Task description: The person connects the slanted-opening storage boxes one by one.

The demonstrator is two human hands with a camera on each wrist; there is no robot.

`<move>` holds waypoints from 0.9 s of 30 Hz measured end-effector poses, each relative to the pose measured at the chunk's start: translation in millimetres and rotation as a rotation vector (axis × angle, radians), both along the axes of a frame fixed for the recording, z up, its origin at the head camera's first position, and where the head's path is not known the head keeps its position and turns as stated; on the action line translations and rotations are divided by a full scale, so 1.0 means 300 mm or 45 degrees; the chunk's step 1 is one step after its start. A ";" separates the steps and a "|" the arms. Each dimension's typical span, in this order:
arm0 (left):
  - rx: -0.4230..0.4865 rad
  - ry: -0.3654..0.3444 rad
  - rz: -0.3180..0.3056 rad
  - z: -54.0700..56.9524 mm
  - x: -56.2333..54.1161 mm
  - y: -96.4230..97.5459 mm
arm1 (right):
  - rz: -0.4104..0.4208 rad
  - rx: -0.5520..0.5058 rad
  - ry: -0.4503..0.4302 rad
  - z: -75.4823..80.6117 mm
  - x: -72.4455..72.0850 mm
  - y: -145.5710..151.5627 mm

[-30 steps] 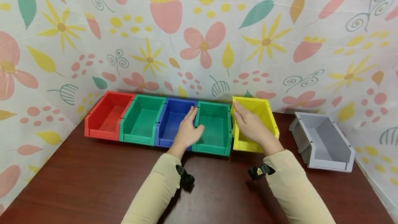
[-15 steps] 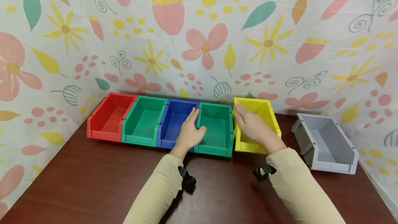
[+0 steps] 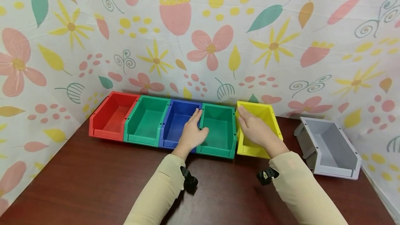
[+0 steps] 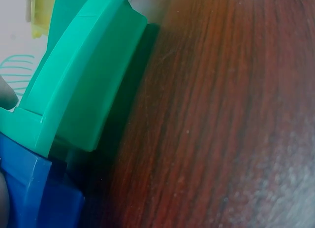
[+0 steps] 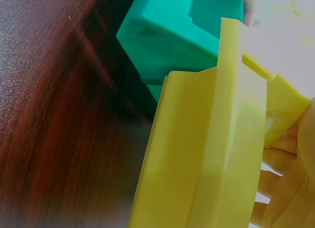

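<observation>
My left hand (image 3: 192, 135) lies over the meeting walls of the blue bin (image 3: 171, 141) and the right-hand green bin (image 3: 217, 136). Its fingers are straight and together, the thumb spread over the green side. Straight fingers of my right hand (image 3: 257, 130) reach into the yellow bin (image 3: 275, 121) along its left wall. No curl round that wall shows. Beside the green bin, the yellow one stands with a narrow gap. The left wrist view shows the green bin's front (image 4: 93, 85) against the blue one; in the right wrist view the yellow bin (image 5: 211, 154) fills the middle.
To the left, a red bin (image 3: 115, 117) and another green bin (image 3: 147, 119) continue the row. A grey bin (image 3: 332, 147) stands apart at the right, angled. Behind the row hangs a flower-patterned cloth (image 3: 187, 44). All bins stand on a dark wooden table (image 3: 103, 180).
The head view has shifted and tilted slightly. Both hands keep nearly the same place on the bins, and the row looks much the same.
</observation>
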State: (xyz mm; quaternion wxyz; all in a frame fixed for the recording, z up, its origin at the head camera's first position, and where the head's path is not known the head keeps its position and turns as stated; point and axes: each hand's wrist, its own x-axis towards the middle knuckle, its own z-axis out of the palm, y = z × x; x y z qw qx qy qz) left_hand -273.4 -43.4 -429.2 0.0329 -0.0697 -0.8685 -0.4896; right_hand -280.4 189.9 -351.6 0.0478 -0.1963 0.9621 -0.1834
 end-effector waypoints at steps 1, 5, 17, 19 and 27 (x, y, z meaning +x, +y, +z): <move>0.000 0.000 0.001 0.000 0.001 0.000 | -0.004 -0.003 0.002 -0.003 0.001 0.000; 0.015 -0.013 -0.009 0.001 0.002 0.000 | -0.006 0.000 0.008 -0.011 0.003 0.002; 0.059 -0.015 -0.023 0.011 0.003 -0.016 | 0.006 0.033 0.013 -0.020 -0.003 -0.009; 0.061 -0.010 -0.025 0.013 0.003 -0.019 | 0.005 0.031 0.013 -0.021 -0.004 -0.011; 0.051 -0.010 -0.039 -0.003 -0.001 -0.007 | 0.101 0.073 -0.104 0.022 -0.019 0.040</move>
